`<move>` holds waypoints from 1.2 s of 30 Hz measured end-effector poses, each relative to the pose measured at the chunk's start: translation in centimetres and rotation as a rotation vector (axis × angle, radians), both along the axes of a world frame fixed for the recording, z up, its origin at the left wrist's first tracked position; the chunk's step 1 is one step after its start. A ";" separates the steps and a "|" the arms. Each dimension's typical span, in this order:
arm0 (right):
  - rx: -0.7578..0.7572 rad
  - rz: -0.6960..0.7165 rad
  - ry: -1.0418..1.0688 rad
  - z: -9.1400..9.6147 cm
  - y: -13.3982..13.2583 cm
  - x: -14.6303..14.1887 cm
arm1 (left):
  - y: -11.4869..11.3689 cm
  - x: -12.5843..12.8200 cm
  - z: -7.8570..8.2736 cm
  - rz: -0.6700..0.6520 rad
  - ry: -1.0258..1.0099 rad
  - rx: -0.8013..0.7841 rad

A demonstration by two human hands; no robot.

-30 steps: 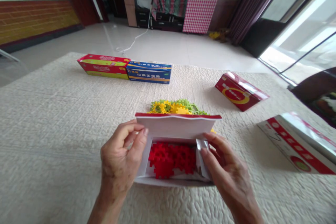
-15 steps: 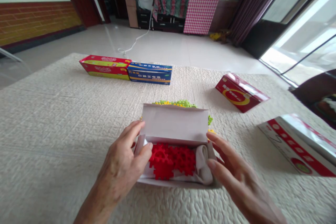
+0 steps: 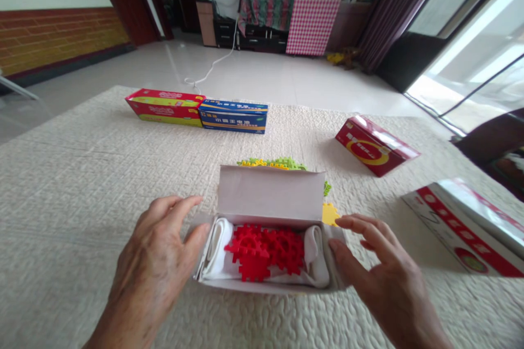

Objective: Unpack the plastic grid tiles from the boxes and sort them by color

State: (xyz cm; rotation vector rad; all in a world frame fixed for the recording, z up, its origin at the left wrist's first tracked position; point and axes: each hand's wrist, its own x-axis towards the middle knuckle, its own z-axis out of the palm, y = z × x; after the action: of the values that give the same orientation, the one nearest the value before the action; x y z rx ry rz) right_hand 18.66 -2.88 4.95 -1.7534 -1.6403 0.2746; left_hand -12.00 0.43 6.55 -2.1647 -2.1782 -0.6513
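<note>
An open cardboard box point(image 3: 270, 193) stands on the quilted cover, its lid raised at the back. Inside, several red gear-shaped plastic pieces point(image 3: 266, 253) lie on a white cloth point(image 3: 216, 251) that is rolled up at both ends. My left hand point(image 3: 153, 253) is beside the box's left end, fingers spread, thumb close to the left side flap. At the other end, my right hand point(image 3: 380, 267) has its thumb at the right side flap and its fingers apart, near a yellow plastic piece point(image 3: 329, 214). Green pieces point(image 3: 286, 163) show partly behind the lid.
A red and yellow-green box point(image 3: 164, 109) and a blue box point(image 3: 233, 119) sit end to end at the back left. To the right are a dark red box point(image 3: 370, 147) and a white and red box point(image 3: 462, 229). A white cable point(image 3: 210, 68) trails over the floor.
My left hand has moved left, off the box's inside edge, and the left flap is folded outward. My right hand has shifted slightly right. The rolled cloth's left end now shows.
</note>
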 end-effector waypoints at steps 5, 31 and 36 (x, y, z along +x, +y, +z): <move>-0.007 0.051 -0.119 0.7 -0.1 -0.9 | -0.2 0.8 0.3 -0.025 -0.015 -0.089; -0.064 0.018 -0.008 -1.6 -0.2 -3.0 | 0.7 3.5 -0.7 0.052 -0.362 0.009; -0.105 -0.017 0.019 -2.1 -0.3 -3.0 | 0.9 3.1 -1.3 -0.093 -0.260 -0.005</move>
State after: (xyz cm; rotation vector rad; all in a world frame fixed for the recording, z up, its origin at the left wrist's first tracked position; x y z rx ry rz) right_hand 15.64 -3.18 2.82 -1.8362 -1.6225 0.3734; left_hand -8.86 1.38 5.28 -2.3122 -2.2034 -0.9839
